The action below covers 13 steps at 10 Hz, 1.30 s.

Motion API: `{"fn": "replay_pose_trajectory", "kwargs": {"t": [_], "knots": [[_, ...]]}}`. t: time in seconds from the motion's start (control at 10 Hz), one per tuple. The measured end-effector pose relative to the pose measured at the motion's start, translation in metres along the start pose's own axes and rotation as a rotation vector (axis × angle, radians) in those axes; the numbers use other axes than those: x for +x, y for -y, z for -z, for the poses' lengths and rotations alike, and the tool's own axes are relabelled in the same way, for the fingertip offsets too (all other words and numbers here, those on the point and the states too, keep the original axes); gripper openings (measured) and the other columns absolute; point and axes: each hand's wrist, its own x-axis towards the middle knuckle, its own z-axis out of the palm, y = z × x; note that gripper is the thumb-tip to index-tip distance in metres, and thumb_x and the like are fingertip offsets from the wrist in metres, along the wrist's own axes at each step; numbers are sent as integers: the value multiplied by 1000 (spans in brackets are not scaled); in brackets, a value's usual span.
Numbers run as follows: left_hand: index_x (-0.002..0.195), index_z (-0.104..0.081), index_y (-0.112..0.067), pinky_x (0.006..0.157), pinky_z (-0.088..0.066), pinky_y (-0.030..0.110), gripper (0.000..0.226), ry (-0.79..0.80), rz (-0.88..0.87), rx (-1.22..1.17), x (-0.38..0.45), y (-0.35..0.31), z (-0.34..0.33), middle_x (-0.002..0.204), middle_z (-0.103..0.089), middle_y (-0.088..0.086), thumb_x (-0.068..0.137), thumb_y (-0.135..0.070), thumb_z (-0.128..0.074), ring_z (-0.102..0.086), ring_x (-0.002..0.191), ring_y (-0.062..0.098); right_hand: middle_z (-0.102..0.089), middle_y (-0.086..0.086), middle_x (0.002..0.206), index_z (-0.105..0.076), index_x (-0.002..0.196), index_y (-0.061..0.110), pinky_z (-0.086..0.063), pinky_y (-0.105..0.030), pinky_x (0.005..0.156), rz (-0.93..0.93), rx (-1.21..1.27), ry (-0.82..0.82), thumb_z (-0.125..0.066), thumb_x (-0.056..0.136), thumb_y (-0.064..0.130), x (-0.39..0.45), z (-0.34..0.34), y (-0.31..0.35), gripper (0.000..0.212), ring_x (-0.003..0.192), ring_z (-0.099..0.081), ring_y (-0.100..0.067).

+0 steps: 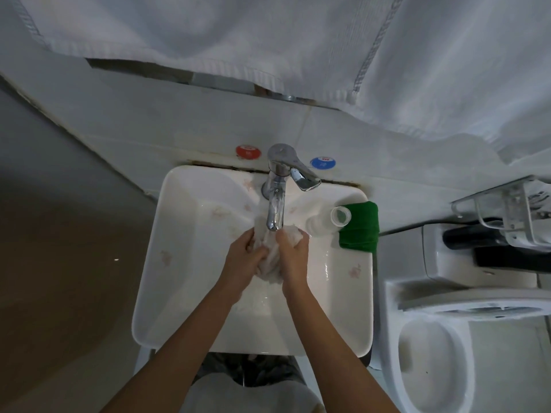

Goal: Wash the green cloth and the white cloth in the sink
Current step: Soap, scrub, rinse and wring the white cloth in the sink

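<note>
Bunching between both hands, the white cloth (pixel 269 257) sits over the middle of the sink (pixel 190 263), directly under the spout of the chrome faucet (pixel 275 204). The left hand (pixel 243 260) grips the cloth from its nine o'clock side, fingers curled into the wet folds. The right hand (pixel 293 257) grips it from the three o'clock side, fingers wrapped over the top of the wad near the spout. The two hands press close together, with the cloth squeezed between them and a lump of it hanging out below their heels toward six o'clock.

The green cloth (pixel 359 226) lies folded on the sink's rim at about two o'clock from the hands, well apart from them and touched by neither. A clear plastic cup (pixel 328 220) lies tipped on its side just beside the green cloth, at its nine o'clock edge, between it and the right hand.

On the tiled wall behind the faucet, a red disc (pixel 248 151) sits at eleven o'clock and a blue disc (pixel 323 162) at one o'clock. White towels (pixel 268 34) hang above. A toilet (pixel 441 353) stands at four o'clock from the sink.
</note>
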Motion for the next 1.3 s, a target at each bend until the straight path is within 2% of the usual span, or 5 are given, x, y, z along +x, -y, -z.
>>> {"fn": "replay_pose_trajectory", "kwargs": {"t": [0.2, 0.4, 0.8, 1.0, 1.3], "knots": [[139, -43, -23, 64, -49, 14, 60, -17, -79, -44, -7, -4, -6, 116, -57, -6, 86, 0, -60, -58, 97, 8, -62, 5, 119, -46, 131, 34, -52, -48, 94, -16, -134, 71, -59, 65, 76, -11, -9, -1, 79, 109, -61, -19], [147, -24, -26, 91, -45, 28, 76, 88, -51, -84, -8, -1, -9, 147, -35, -1, 79, -13, -56, -43, 129, 18, -68, -1, 111, -56, 111, 30, -55, -43, 90, 30, 198, 118, -60, 93, 21, -8, 1, 1, 21, 105, -66, -22], [84, -54, -18, 71, -51, 36, 35, -428, -29, 329, 2, 2, -39, 90, -63, 6, 90, -51, -50, -62, 80, 22, -70, -7, 80, -66, 76, 21, -56, -42, 74, -28, 140, 41, -53, 91, 39, -9, -13, 3, 27, 78, -68, -23], [87, -68, -8, 60, -43, 24, 37, -477, -120, 449, 6, 0, -38, 76, -64, 2, 94, -40, -50, -58, 67, 15, -53, 5, 81, -53, 82, 16, -43, -12, 74, 0, 32, 186, -50, 92, 14, -7, -15, 0, 10, 72, -54, 5], [76, -63, -2, 55, -46, 28, 49, -456, -307, 406, 2, 16, -30, 64, -62, 7, 97, -37, -37, -59, 57, 20, -47, 11, 49, -47, 54, 24, -40, -29, 55, 96, 42, -73, -50, 92, 19, -10, -12, -8, 38, 53, -46, -9]]}}
